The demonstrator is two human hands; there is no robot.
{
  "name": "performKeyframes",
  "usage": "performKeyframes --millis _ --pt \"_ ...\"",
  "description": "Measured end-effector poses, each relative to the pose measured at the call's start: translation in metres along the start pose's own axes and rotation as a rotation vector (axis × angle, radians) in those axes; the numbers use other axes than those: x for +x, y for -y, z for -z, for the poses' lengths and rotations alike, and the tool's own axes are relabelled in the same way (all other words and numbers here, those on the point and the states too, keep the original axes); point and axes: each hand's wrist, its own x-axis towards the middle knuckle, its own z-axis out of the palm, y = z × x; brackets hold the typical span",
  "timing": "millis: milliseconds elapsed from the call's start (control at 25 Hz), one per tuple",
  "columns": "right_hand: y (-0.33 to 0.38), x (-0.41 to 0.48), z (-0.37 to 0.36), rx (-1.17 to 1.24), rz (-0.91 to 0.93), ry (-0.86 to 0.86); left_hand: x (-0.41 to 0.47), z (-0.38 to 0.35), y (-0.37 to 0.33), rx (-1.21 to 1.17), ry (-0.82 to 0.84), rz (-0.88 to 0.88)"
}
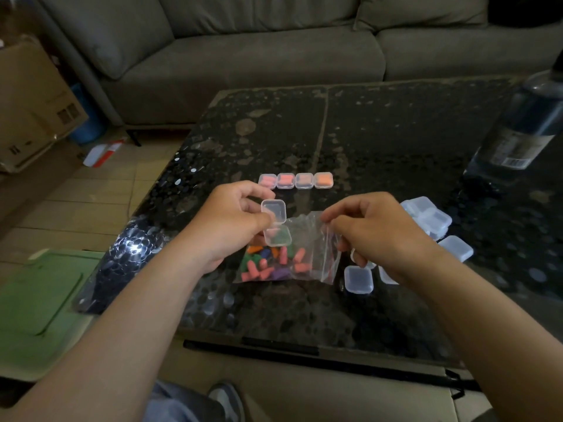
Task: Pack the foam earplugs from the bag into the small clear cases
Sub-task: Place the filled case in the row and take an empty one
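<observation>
The clear plastic bag (304,248) lies near the front of the dark tabletop (365,132), with pink, orange, green and purple foam earplugs (265,266) heaped at its left end. The right hand (374,229) pinches the bag's upper edge between thumb and curled fingers, knuckles up. The left hand (231,220) grips a small open case (274,210) between thumb and fingers just above the earplugs, its lid tipped up. Behind them, four shut cases (295,180) stand in a row, each holding pink or orange earplugs. Empty cases (429,217) cluster to the right, one (359,279) just beside the bag. A bottle (524,123) at the far right carries a label with a barcode; its writing is too blurred to read.
</observation>
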Motion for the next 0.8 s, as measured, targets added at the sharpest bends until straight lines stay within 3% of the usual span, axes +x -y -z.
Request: performKeyframes --millis 320,480,680,800 --pt "-0.003 0.006 0.003 0.031 0.064 -0.062 0.000 0.002 0.005 0.094 0.091 0.080" --pt "-0.010 0.013 -0.005 -0.158 0.093 -0.148 0.002 0.000 0.007 0.098 0.112 0.087" --pt "-0.005 0.014 -0.017 -0.260 0.131 -0.022 0.001 -0.001 0.006 0.109 0.126 0.074" --pt "-0.002 0.016 -0.022 -0.200 0.127 -0.002 0.002 -0.002 0.005 0.104 0.131 0.082"
